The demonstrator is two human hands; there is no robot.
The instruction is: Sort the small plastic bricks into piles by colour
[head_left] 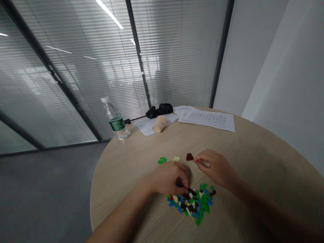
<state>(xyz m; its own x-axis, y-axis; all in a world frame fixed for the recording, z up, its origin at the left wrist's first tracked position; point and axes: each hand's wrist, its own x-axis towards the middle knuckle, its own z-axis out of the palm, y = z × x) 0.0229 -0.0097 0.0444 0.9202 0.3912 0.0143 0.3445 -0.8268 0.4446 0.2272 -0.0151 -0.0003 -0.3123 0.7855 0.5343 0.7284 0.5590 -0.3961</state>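
Observation:
A mixed pile of small toy building bricks [192, 205] in green, blue, brown, white and a few other colours lies on the round wooden table [121, 189]. My left hand [168, 178] reaches over the pile's far edge, its fingers curled down and closed at the bricks; what they grip is hidden. Beyond it are three small groups: green bricks [162, 160], cream bricks [176, 158] and dark brown bricks [189, 157]. Just right of the brown group, my right hand [215, 167] is closed in a pinch, fingertips nearly touching those bricks. Anything between them is too small to make out.
A water bottle [117, 123] with a green label stands at the table's left rim. Toward the back, a paper cup [160, 124] lies on its side on a sheet of paper. Black bundled items [162, 109] and printed sheets [210, 119] lie near the far edge.

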